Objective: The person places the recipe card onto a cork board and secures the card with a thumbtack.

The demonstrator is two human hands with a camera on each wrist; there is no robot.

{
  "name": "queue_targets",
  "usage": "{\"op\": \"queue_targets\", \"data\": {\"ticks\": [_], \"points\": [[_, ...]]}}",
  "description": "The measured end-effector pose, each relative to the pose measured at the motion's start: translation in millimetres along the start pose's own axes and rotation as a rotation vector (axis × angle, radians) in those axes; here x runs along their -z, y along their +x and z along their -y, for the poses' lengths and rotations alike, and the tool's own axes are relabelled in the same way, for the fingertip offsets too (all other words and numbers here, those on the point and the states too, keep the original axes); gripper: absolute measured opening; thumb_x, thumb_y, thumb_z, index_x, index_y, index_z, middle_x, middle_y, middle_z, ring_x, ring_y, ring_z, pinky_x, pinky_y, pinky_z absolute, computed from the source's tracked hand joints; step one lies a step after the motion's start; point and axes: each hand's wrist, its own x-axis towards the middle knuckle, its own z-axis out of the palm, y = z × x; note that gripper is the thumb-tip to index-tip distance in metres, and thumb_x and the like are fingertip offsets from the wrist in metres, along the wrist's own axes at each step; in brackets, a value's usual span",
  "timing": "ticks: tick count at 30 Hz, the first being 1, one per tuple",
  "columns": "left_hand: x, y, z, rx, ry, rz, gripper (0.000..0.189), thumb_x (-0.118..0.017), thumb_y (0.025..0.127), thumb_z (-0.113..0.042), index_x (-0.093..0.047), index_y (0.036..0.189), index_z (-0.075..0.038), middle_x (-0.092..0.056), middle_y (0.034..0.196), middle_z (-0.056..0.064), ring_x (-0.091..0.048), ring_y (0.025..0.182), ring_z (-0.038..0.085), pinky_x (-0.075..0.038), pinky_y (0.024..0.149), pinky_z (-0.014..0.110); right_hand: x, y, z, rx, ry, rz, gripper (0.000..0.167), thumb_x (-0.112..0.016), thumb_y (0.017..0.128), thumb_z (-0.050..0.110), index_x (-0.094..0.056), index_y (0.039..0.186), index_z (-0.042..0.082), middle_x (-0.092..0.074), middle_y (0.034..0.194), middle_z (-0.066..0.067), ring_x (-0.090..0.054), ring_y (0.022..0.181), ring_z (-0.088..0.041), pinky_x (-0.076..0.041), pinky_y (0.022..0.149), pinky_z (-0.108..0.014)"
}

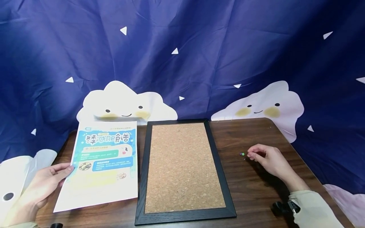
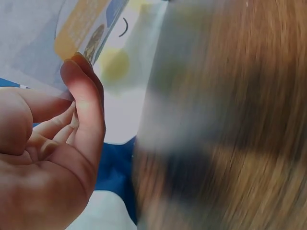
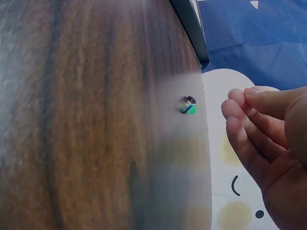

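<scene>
On the left, my left hand (image 1: 47, 185) pinches the left edge of a printed paper poster (image 1: 106, 190) between thumb and fingers. The sheet is held up at a tilt, with blue and green print and large Chinese lettering. A black-framed cork board (image 1: 183, 167) lies on the table in the middle. To its right, my right hand (image 1: 266, 158) is raised over the table. Thumb and forefinger pinch a small red thumbtack (image 3: 246, 91), mostly hidden by the fingertips. Beside that hand lie a green thumbtack (image 3: 192, 109) and a dark purple one (image 3: 191, 99).
The dark wood table (image 1: 256, 196) has a rounded far right corner. A blue cloth (image 1: 194, 63) with white clouds and triangles hangs behind it. The board's black frame (image 1: 185, 217) comes near the table's front.
</scene>
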Motion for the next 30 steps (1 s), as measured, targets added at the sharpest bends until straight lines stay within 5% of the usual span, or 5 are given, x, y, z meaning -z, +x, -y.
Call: {"op": "queue_targets", "data": {"ticks": [5, 13, 19, 30], "points": [[-11.2, 1.2, -5.9, -0.024, -0.083, 0.032, 0.017, -0.06, 0.112, -0.021, -0.071, 0.107, -0.034, -0.076, 0.084, -0.011, -0.064, 0.068, 0.004, -0.057, 0.056, 0.024, 0, 1.0, 4, 0.01, 0.005, -0.019, 0.013, -0.076, 0.094, -0.008, -0.077, 0.095, 0.006, -0.08, 0.083, -0.002, -0.069, 0.072, -0.002, -0.052, 0.063, -0.011], [-30.5, 5.4, -15.2, -0.038, -0.236, 0.116, 0.02, -0.061, 0.111, -0.013, -0.063, 0.128, -0.003, -0.082, 0.098, -0.007, -0.078, 0.087, 0.008, -0.067, 0.071, 0.028, -2, 4.3, 9, -0.006, 0.034, -0.012, 0.01, -0.076, 0.095, -0.007, -0.077, 0.099, 0.002, -0.08, 0.086, -0.007, -0.07, 0.073, -0.005, -0.054, 0.063, -0.012], [-48.2, 10.8, -22.4, -0.059, -0.325, 0.173, 0.029, -0.06, 0.111, -0.009, -0.056, 0.135, 0.007, -0.083, 0.104, -0.003, -0.08, 0.093, 0.011, -0.068, 0.077, 0.029, -5, 7.5, 13, 0.021, 0.056, -0.03, 0.01, -0.077, 0.095, -0.006, -0.078, 0.098, 0.003, -0.079, 0.085, -0.005, -0.069, 0.072, -0.005, -0.054, 0.064, -0.013], [-77.4, 16.6, -35.1, -0.08, -0.356, 0.292, 0.043, -0.058, 0.111, -0.007, -0.046, 0.143, 0.02, -0.082, 0.109, 0.0, -0.079, 0.099, 0.011, -0.068, 0.083, 0.029, -13, 13.7, 20, 0.007, 0.096, -0.025, 0.008, -0.073, 0.097, -0.006, -0.077, 0.1, 0.0, -0.081, 0.088, -0.008, -0.072, 0.074, -0.01, -0.057, 0.066, -0.014]]}}
